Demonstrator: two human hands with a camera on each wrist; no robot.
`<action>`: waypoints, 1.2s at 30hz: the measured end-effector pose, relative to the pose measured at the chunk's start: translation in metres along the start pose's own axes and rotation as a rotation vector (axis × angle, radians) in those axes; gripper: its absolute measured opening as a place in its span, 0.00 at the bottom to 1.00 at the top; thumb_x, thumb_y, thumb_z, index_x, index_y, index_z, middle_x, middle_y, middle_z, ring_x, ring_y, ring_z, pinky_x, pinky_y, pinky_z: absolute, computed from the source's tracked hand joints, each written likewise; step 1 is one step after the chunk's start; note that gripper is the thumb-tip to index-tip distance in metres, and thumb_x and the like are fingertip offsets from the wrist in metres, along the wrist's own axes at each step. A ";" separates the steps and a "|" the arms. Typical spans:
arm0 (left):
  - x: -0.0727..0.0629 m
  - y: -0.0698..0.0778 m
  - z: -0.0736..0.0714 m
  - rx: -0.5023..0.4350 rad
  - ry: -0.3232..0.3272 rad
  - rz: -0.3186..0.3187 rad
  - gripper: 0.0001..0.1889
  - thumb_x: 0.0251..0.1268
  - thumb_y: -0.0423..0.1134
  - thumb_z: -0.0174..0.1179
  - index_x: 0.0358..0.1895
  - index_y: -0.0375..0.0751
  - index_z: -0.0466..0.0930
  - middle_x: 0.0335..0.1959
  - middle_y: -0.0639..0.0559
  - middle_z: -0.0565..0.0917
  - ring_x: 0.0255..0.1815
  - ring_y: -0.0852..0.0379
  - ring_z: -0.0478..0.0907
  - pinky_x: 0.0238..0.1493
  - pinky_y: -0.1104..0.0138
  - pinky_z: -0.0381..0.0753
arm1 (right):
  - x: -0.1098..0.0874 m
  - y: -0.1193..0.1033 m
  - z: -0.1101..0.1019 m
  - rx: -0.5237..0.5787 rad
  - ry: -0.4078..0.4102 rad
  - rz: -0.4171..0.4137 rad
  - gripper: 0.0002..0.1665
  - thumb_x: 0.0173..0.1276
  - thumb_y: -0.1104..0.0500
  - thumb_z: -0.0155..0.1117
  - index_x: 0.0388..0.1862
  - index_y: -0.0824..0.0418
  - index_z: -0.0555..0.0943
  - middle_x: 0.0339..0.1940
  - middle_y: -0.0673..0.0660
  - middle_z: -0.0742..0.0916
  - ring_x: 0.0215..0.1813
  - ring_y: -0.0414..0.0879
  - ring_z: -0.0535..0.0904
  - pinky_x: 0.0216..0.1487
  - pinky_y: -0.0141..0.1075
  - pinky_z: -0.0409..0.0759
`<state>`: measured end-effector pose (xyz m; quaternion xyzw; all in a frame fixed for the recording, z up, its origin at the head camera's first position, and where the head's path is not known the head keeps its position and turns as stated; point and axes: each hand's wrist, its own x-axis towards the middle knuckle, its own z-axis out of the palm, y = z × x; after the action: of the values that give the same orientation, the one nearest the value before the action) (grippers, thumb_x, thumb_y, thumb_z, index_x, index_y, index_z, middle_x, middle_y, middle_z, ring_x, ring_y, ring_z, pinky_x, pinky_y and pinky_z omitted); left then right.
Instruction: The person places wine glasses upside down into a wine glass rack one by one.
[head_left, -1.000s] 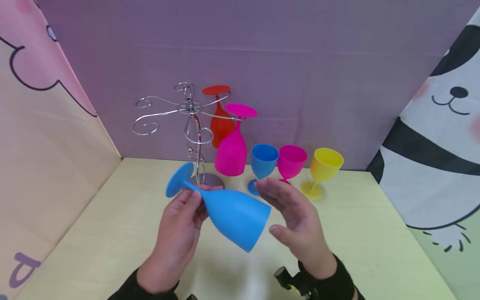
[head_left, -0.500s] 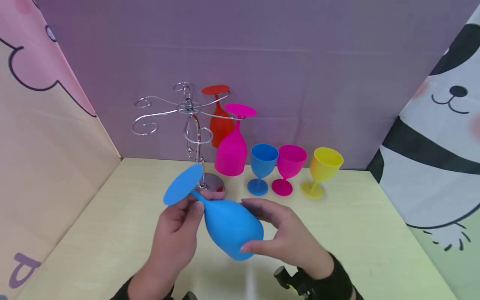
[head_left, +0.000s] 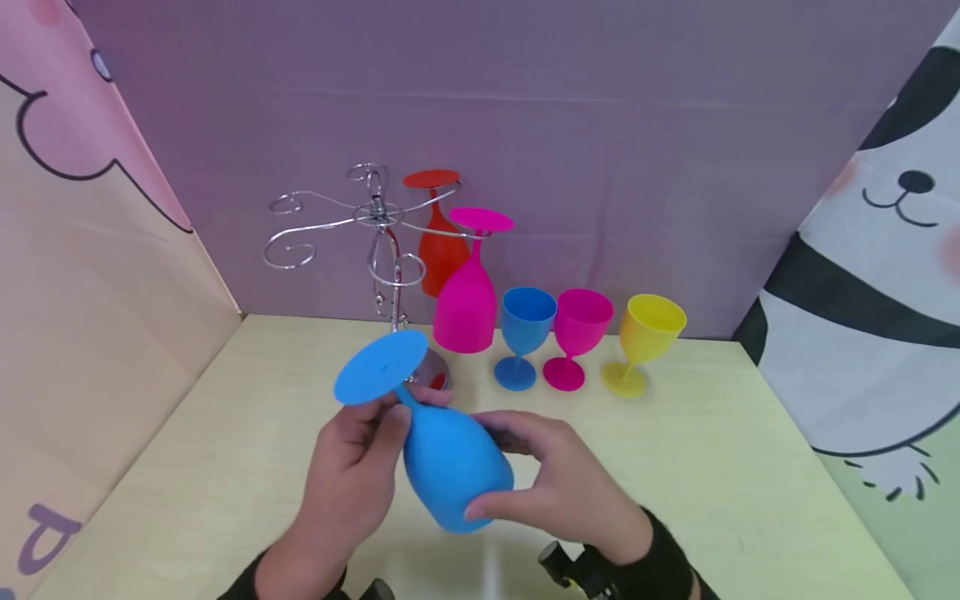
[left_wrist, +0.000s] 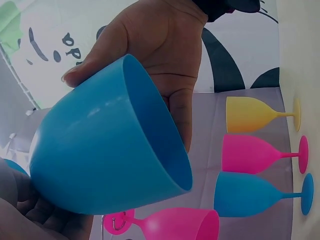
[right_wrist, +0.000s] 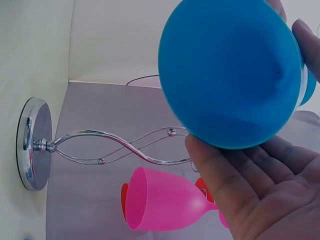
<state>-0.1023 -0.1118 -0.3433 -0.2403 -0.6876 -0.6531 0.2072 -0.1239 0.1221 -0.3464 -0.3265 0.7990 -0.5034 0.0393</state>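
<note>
A blue plastic goblet is held tilted over the table, its round foot up toward the left and its mouth down toward the right. My left hand pinches the stem just below the foot. Around the bowl near the rim curl the fingers and thumb of my right hand. The right wrist view looks into the goblet's hollow mouth. Behind the hands stands a chrome goblet rack with curled arms. A red goblet and a pink goblet hang upside down from its right side.
To the right of the rack, a second blue goblet, another pink goblet and a yellow goblet stand upright in a row near the back edge of the pale table. A purple backdrop rises behind them.
The right hand has closed in from beside the goblet and now grips its bowl. The goblet has turned more upside down, its foot swinging up and its mouth lowering toward the table.
</note>
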 end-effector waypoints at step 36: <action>0.000 -0.014 0.009 -0.052 -0.094 -0.129 0.28 0.66 0.28 0.69 0.69 0.39 0.76 0.65 0.49 0.82 0.64 0.53 0.81 0.60 0.60 0.82 | -0.006 0.000 -0.003 0.144 0.347 -0.129 0.40 0.64 0.53 0.78 0.72 0.62 0.75 0.66 0.56 0.83 0.64 0.52 0.82 0.59 0.45 0.83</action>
<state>-0.1102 -0.1027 -0.3549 -0.2313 -0.6934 -0.6707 0.1258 -0.1207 0.1276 -0.3461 -0.2819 0.7330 -0.6096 -0.1080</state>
